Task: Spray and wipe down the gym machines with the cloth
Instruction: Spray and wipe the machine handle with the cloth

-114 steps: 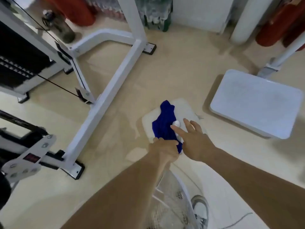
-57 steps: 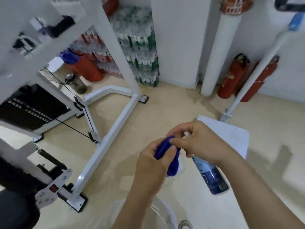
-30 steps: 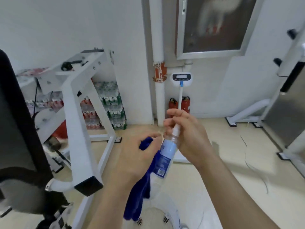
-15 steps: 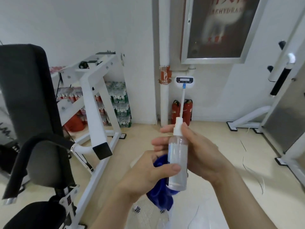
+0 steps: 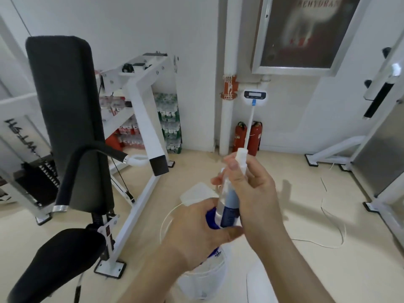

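Observation:
My right hand (image 5: 254, 193) grips a clear spray bottle (image 5: 228, 204) with a blue label, held upright in front of me, one fingertip just below its white nozzle. My left hand (image 5: 194, 235) sits just below it, fingers curled round a blue cloth (image 5: 210, 217) that is mostly hidden in the palm, thumb against the bottle's base. To my left stands a gym machine with a tall black back pad (image 5: 67, 119), a black seat (image 5: 54, 261) and a white frame (image 5: 142, 114).
A white fan-like guard (image 5: 203, 281) lies on the floor under my hands. A white scale platform (image 5: 195, 193) and its display pole (image 5: 254, 97) stand ahead, beside red fire extinguishers (image 5: 254, 138). Water-bottle packs (image 5: 170, 125) are stacked behind. Another machine (image 5: 380, 154) and a cable (image 5: 328, 206) are on the right.
Both hands lifted the cloth and bottle from the low white stand as my view rose. The bottle has swung upright, and my left hand has closed over more of the cloth.

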`<action>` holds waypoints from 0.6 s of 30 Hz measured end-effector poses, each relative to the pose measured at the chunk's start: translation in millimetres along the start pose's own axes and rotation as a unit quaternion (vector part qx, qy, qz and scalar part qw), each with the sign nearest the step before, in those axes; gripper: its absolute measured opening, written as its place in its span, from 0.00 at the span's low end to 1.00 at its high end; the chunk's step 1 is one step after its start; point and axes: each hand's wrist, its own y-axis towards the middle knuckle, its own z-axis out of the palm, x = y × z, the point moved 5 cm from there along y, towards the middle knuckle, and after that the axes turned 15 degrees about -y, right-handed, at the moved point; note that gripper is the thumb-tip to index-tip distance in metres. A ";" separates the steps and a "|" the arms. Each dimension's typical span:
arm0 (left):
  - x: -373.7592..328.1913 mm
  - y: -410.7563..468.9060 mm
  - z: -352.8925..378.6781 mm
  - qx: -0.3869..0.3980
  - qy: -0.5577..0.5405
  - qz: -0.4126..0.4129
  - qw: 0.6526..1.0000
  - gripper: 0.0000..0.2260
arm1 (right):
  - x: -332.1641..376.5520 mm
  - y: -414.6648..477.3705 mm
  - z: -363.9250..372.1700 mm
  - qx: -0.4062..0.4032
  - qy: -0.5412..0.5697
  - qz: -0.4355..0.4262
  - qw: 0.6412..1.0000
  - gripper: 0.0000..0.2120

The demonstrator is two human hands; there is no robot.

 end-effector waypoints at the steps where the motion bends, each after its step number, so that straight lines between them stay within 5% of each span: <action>1: 1.0 -4.5 -9.8 -0.008 -0.008 0.013 1.000 0.14 | 6.1 -1.6 15.3 -0.008 -0.019 -0.014 1.000 0.10; 7: 23.0 -20.2 -89.9 -0.110 0.054 0.013 0.992 0.14 | 20.0 3.6 103.5 0.136 0.005 0.030 0.990 0.25; 9: 26.5 -27.3 -116.7 -0.102 0.135 0.003 0.986 0.23 | 22.4 2.6 140.9 0.148 0.034 0.035 0.988 0.28; 13: 37.5 -42.5 -178.3 -0.056 0.144 0.008 0.988 0.17 | 22.4 2.9 203.1 0.153 0.100 0.045 0.982 0.32; 18: 25.4 -56.6 -270.8 -0.156 0.031 0.166 0.973 0.12 | 15.6 3.3 250.9 0.186 0.030 0.098 0.977 0.34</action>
